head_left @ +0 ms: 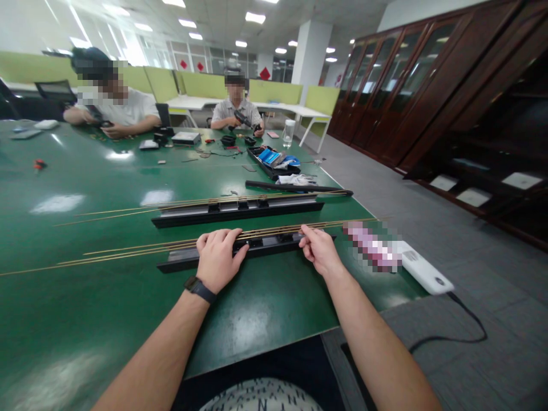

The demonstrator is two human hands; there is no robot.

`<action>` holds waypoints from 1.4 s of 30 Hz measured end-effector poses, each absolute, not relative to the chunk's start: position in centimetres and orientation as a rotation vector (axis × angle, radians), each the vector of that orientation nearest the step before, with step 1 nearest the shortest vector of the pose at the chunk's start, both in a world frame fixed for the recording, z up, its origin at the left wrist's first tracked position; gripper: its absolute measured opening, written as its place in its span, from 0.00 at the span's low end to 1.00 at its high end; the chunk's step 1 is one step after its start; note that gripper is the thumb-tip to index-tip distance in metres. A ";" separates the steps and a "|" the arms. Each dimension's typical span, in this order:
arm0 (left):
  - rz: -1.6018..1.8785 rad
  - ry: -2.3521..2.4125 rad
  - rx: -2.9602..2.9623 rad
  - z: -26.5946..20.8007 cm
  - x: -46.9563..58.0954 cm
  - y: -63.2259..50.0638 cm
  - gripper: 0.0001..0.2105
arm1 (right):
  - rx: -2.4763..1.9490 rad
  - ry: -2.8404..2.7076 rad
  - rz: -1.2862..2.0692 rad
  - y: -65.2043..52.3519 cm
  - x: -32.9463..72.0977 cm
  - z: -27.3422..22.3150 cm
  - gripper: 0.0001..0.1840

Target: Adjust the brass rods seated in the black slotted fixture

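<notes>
Brass-coloured rods met by both hands over near rail

Green table is shared w/ one co-worker & another person, both seated across it, dark items held in their hands. A black tray is filled w/ blue-wrapped stuff; white gloves are laid just in front, against a long black bar. A clear bottle is stood behind the tray. Far rail is set approx. parallel to near rail, w/ a 2nd rod set laid along it. R of the hands, a pink item (blurred) & a white device w/ black cable are placed at the table edge; the pink item's far side is closely skirted by the rods.

Near rail is spanned lengthwise by the rods, both its ends overhung, esp. L. Part of the rail is hidden by L hand: its bent fingers are laid over rods & rail, thumb spread apart on the near side. By R hand, the index fingertip is set at the rods, other fingers curled. Whether anything is actually gripped by either can't be told from this angle.
</notes>
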State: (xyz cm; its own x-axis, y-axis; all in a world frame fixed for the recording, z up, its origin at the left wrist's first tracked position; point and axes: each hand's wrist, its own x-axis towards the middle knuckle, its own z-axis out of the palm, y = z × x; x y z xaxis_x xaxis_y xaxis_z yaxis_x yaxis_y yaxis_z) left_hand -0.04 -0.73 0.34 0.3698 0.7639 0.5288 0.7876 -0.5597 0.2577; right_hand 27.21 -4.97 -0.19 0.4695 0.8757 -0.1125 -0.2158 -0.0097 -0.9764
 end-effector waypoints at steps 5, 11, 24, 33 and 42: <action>-0.957 -1.455 -2.571 0.4 0.0 -0.7 0.16 | -1.295 -0.635 0.960 -4.9 27.3 -0.3 0.19; -0.948 -1.464 -2.566 0.4 0.0 -0.7 0.16 | -1.278 -0.598 0.958 -4.9 27.4 -0.3 0.16; -0.955 -1.451 -2.562 0.3 0.0 -0.6 0.16 | -1.309 -0.657 0.992 -5.0 27.4 -0.2 0.21; -0.958 -1.441 -2.558 0.2 -0.1 -0.6 0.16 | -1.299 -0.617 0.963 -4.9 27.3 -0.3 0.18; -0.953 -1.440 -2.562 0.4 -0.1 -0.7 0.15 | -1.304 -0.621 0.952 -4.9 27.3 -0.3 0.16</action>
